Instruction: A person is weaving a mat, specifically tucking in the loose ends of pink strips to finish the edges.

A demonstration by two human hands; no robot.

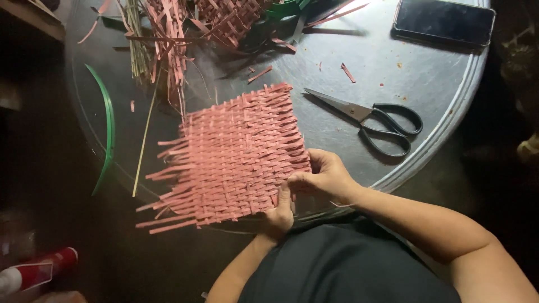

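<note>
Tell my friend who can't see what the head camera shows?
Two hands, left hand and right hand, grip the near edge of a pink woven mat on a round metal table. Black-handled scissors and a dark phone lie nearby.

Small home craft corner, basket-weaving setup. Evidence: round metal tray-table as work surface; on it, black-handled scissors right of pink woven mat; loose pink strips and green strip left of scissors; smartphone beyond scissors. Surroundings dark, dim floor.
</note>
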